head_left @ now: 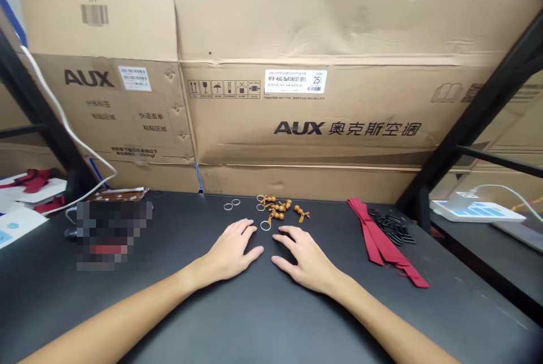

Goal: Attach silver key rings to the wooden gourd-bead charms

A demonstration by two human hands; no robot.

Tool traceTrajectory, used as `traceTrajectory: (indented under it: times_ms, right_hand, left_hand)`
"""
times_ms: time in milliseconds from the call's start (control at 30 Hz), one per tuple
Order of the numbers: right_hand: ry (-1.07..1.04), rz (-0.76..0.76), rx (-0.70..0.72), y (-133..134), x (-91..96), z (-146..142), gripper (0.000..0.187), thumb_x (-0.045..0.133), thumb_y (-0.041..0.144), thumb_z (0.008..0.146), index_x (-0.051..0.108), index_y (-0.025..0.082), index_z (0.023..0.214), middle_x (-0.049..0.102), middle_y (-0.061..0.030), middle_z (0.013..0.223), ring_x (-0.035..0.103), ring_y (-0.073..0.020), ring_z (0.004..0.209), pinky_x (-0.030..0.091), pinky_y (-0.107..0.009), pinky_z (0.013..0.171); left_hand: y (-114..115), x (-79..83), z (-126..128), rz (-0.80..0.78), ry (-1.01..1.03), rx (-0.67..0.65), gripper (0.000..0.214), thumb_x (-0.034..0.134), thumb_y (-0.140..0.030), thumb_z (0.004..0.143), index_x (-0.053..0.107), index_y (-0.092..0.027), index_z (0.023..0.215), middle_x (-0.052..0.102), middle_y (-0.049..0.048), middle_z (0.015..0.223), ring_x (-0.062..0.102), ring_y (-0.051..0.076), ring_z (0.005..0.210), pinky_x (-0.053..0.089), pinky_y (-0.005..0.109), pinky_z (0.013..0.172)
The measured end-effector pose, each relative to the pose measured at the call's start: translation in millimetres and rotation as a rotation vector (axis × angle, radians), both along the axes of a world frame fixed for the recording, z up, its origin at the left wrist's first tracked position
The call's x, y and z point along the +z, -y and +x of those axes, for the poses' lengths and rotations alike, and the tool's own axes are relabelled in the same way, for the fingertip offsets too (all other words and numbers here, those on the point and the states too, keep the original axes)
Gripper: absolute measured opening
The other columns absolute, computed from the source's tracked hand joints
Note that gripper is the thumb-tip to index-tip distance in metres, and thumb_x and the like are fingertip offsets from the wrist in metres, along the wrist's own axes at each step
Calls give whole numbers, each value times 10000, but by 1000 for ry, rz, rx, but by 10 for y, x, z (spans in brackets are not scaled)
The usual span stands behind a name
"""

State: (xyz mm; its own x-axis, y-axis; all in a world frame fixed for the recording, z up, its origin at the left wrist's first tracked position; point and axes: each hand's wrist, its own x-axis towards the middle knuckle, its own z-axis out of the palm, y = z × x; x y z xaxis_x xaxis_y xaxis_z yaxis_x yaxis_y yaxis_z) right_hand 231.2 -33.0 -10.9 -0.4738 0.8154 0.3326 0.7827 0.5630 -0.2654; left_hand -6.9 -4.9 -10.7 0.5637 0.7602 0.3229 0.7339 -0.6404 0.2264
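My left hand (232, 251) and my right hand (306, 259) both lie flat, palms down, fingers stretched out, on the black table (254, 319); neither holds anything. Just beyond the fingertips is a small heap of wooden gourd-shaped pendants with metal rings (275, 208). One more gourd pendant (301, 213) sits apart to the right. A loose ring (265, 225) lies between my two hands' fingertips, and two more rings (232, 204) lie to the left.
Red ribbons (382, 239) and a pile of black flat pieces (392, 225) lie at the right. Large AUX cardboard boxes (331, 121) wall off the back. Black frame posts (475, 121) flank the table. A blurred patch (112, 234) sits at the left.
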Motion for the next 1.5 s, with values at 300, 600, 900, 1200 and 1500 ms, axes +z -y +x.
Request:
traceTrajectory:
  times_ms: [300, 600, 900, 1200, 1500]
  right_hand:
    - [45, -129, 37, -49, 62, -26, 591, 481, 561, 891, 460, 239, 1386, 364, -76, 1500, 288, -298, 1389, 245, -499, 1139]
    - [53, -187, 91, -204, 89, -72, 672, 394, 642, 894, 368, 257, 1444, 270, -45, 1545, 211, -276, 1425, 143, -507, 1170]
    - [80, -215, 99, -92, 113, 10, 686, 377, 647, 897, 335, 257, 1460, 236, -54, 1554, 163, -259, 1441, 114, -487, 1182]
    - [72, -168, 104, -58, 97, 48, 643, 430, 596, 904, 350, 269, 1452, 267, -63, 1543, 187, -272, 1434, 160, -518, 1169]
    - [68, -91, 48, -50, 66, 50, 544, 424, 528, 931, 468, 224, 1380, 402, -94, 1477, 316, -280, 1382, 249, -512, 1131]
  left_hand:
    - [32, 38, 25, -11, 31, -39, 376, 512, -445, 911, 575, -199, 1188, 530, 103, 1346, 465, 269, 1272, 392, 437, 1066]
    - [17, 23, 35, 5, 21, 4, 447, 486, -455, 917, 538, -163, 1251, 506, 133, 1370, 460, 275, 1280, 385, 443, 1074]
    - [-10, 20, 0, -47, -25, 7, 545, 444, -526, 923, 507, -177, 1336, 442, 114, 1447, 389, 281, 1346, 335, 446, 1114]
    - [49, 69, -78, -75, -66, -128, 572, 421, -523, 940, 394, -223, 1427, 359, 89, 1500, 308, 267, 1396, 253, 471, 1150]
    - [-251, 40, -197, 43, -43, 114, 541, 447, -504, 924, 524, -118, 1296, 472, 154, 1412, 402, 301, 1332, 325, 470, 1110]
